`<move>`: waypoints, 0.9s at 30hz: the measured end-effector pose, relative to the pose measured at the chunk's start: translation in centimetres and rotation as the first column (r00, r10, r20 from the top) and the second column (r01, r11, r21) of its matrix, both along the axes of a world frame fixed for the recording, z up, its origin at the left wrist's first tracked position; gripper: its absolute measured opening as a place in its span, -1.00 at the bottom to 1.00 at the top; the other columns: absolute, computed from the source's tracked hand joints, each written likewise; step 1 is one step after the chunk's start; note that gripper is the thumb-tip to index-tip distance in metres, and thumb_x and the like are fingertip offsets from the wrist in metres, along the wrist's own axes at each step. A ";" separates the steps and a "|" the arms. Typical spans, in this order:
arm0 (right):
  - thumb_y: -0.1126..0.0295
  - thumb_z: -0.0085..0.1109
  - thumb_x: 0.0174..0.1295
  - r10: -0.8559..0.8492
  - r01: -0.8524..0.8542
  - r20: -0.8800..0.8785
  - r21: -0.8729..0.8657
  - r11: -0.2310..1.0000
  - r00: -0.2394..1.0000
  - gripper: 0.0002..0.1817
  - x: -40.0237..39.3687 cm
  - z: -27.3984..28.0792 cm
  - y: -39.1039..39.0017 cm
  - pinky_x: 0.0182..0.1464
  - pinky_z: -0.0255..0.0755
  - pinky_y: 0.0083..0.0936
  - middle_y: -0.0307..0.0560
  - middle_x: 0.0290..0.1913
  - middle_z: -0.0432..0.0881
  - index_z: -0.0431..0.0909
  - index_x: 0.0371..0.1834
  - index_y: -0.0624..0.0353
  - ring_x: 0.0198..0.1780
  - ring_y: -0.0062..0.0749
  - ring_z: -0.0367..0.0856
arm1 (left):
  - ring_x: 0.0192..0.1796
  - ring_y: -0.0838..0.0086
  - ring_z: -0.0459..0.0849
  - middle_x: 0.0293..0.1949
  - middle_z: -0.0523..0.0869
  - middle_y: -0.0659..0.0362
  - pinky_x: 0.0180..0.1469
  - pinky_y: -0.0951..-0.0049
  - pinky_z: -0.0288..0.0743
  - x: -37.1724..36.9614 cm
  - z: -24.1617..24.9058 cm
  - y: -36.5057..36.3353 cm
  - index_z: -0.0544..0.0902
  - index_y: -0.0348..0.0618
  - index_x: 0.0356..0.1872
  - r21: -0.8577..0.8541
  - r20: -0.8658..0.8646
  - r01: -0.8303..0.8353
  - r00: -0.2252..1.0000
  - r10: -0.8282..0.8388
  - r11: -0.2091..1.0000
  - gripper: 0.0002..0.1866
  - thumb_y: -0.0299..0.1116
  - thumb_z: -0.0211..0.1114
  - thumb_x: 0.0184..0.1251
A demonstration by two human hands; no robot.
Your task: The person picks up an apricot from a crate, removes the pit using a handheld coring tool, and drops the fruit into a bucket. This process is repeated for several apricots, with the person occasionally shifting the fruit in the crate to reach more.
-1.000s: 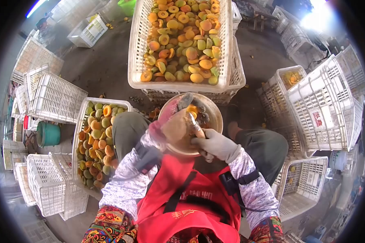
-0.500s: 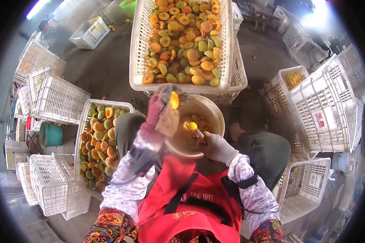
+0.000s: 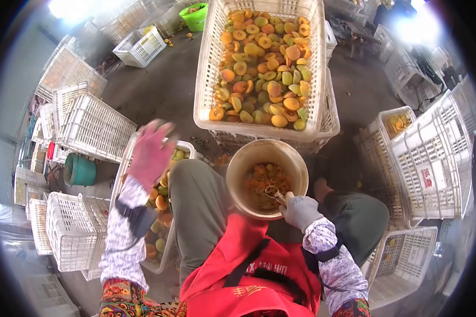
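My right hand [image 3: 301, 211], in a pale grey glove, grips a metal loop-ended pitting tool [image 3: 272, 192] over the near rim of a round bucket [image 3: 237, 185]. Orange-brown fruit scraps [image 3: 267, 177] lie inside the bucket. My left hand [image 3: 150, 153], in a pinkish-red glove, is over the left crate [image 3: 163, 263], blurred at the fingertips. Its fingers look stretched out, with no fruit visible in them. Apricots [image 3: 157, 198] fill that crate, partly hidden by my hand and knee. Halved apricots [image 3: 264, 68] lie in the large white crate [image 3: 203, 100] beyond the bucket.
White plastic crates are stacked at the left [image 3: 98, 127] and right [image 3: 428, 164]. A teal bucket [image 3: 80, 170] stands at the left, and a bright green tub [image 3: 194, 18] is farther back. My knees flank the bucket.
My left hand has moved from above the bucket, where it held a piece of fruit, left to the apricot crate. The yellow fruit piece at the tool no longer shows. The view has shifted.
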State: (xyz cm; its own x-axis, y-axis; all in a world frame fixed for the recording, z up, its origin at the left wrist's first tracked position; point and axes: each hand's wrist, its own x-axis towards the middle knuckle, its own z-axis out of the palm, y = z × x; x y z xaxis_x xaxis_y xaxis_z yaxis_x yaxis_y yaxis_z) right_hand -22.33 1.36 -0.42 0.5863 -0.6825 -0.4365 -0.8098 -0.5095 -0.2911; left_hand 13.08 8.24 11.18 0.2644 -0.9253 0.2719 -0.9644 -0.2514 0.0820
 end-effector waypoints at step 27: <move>0.19 0.15 0.21 -0.181 0.277 0.523 -0.111 0.954 0.833 -0.75 -0.7 2.5 -1.6 -0.45 0.49 -0.11 0.08 -0.59 0.60 0.40 -0.25 0.12 -0.51 0.01 0.63 | -0.03 0.06 0.69 -0.17 0.70 -0.05 -0.03 0.13 0.56 -0.6 -7.2 -19.1 0.50 0.02 0.17 0.484 0.012 0.264 0.951 -0.308 0.834 -0.53 -0.44 0.18 0.17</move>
